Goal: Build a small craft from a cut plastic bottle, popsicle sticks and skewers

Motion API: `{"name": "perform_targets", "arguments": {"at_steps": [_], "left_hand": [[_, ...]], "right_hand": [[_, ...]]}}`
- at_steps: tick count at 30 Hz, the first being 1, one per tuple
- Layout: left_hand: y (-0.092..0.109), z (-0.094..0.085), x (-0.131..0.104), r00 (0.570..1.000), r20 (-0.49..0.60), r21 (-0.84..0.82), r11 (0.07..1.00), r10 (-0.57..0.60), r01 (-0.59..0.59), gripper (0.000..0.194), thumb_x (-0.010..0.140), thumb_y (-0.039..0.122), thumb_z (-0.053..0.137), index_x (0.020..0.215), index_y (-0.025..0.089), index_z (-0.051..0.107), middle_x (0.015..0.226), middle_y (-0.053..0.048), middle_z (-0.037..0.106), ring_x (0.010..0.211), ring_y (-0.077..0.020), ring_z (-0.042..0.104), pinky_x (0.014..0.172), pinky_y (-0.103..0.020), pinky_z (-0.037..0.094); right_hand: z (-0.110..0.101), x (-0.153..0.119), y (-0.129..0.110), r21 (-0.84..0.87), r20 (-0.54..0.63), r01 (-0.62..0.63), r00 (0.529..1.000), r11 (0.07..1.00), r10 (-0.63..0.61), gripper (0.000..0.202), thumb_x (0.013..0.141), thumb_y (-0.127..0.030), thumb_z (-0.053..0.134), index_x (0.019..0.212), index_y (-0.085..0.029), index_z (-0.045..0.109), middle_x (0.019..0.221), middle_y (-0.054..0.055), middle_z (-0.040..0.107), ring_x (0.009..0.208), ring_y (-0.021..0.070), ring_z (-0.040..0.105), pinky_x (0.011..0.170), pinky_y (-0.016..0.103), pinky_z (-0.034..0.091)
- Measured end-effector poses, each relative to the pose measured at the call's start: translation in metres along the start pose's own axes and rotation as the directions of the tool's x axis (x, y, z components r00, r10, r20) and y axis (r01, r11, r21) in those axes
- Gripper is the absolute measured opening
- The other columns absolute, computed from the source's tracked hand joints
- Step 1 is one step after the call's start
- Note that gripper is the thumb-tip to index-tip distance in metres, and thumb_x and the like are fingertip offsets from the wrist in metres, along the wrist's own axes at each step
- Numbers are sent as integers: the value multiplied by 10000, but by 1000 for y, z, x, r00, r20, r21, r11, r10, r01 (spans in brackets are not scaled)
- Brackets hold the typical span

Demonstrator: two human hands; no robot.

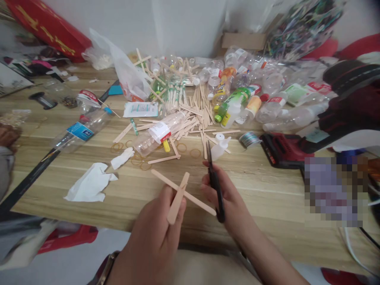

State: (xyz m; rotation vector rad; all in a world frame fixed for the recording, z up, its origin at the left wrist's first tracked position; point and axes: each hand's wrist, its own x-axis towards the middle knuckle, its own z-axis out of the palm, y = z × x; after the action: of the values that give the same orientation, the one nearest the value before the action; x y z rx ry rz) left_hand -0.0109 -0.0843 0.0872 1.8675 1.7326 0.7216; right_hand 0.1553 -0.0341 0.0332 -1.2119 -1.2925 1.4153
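Note:
Two wooden craft sticks (177, 201) cross in an X, pinched near their crossing by my left hand (158, 219) above the table's front edge. A pair of black-handled scissors (216, 190) is in my right hand (227, 194), its blades pointing away from me. The lower right end of one crossed stick lies close to the scissors' handle; whether they touch is unclear. Beyond my hands, two more joined sticks (164, 159) lie on the table near a plastic bottle (160, 132) with a red and white label. Rubber bands (195, 153) are scattered close by.
Loose sticks (204, 107) are piled at the middle back, with many plastic bottles (271, 107) to their right. A red and black power tool (282, 150) stands at right. White tissue (92, 184) and a labelled bottle (81, 130) lie left. Another person's hand (8, 136) shows at the far left.

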Motion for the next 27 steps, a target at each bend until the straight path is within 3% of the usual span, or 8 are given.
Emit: {"name": "perform_targets", "arguments": {"at_steps": [2,4,6,8,11,15,21,27], "left_hand": [[-3,-5,0,994,96,-83,995,-51,60,339,992,346,293,713,239,454,637,23,560,584,-144,544,557,-247,396],[-5,-7,2,978,196,-178,978,-71,106,339,992,355,304,730,233,482,655,28,561,618,-140,541,587,-243,397],[-7,-6,4,959,270,-263,951,-87,161,332,994,373,320,773,229,521,649,40,549,614,-134,524,590,-240,385],[-7,-3,6,937,335,-332,919,-97,213,342,997,392,319,797,227,542,616,52,526,586,-128,502,585,-241,370],[-6,2,6,908,414,-405,879,-68,251,389,1001,416,302,738,224,514,569,60,488,549,-121,472,570,-246,348],[-6,6,4,907,418,-382,896,-50,225,411,1002,397,304,654,224,437,568,52,466,549,-118,455,563,-250,337],[-5,6,5,919,394,-328,930,-25,166,389,986,338,306,625,227,396,551,51,471,525,-115,450,535,-244,332],[-1,6,5,927,375,-317,940,4,124,295,929,212,341,639,235,395,570,57,496,532,-115,465,524,-225,351]], "right_hand": [[-18,-4,3,-185,58,176,984,967,-168,341,855,-254,558,1189,-239,492,763,-27,498,629,132,501,552,240,423],[-33,-8,3,-388,139,337,941,858,-308,265,876,-205,556,1135,-248,525,763,-23,507,627,129,494,562,239,415],[-43,-12,2,-515,224,448,893,731,-390,255,871,-172,575,1112,-248,544,759,-22,500,639,128,495,572,234,410],[-48,-16,-2,-547,288,497,867,674,-406,268,869,-150,570,1121,-239,546,770,-16,500,659,129,505,585,228,419],[-48,-22,-7,-537,364,493,868,685,-339,260,865,-152,561,1115,-224,555,802,2,531,679,136,521,593,230,435],[-42,-29,-13,-510,439,479,859,715,-262,283,853,-163,550,1126,-234,574,808,6,562,678,140,530,566,222,415],[-37,-36,-10,-514,421,409,886,754,-194,491,733,-85,607,1187,-261,545,810,-25,561,683,127,541,561,210,391],[-34,-36,-14,-539,416,401,891,740,-180,447,748,-105,599,1163,-264,553,883,6,616,750,158,592,574,230,417]]}}
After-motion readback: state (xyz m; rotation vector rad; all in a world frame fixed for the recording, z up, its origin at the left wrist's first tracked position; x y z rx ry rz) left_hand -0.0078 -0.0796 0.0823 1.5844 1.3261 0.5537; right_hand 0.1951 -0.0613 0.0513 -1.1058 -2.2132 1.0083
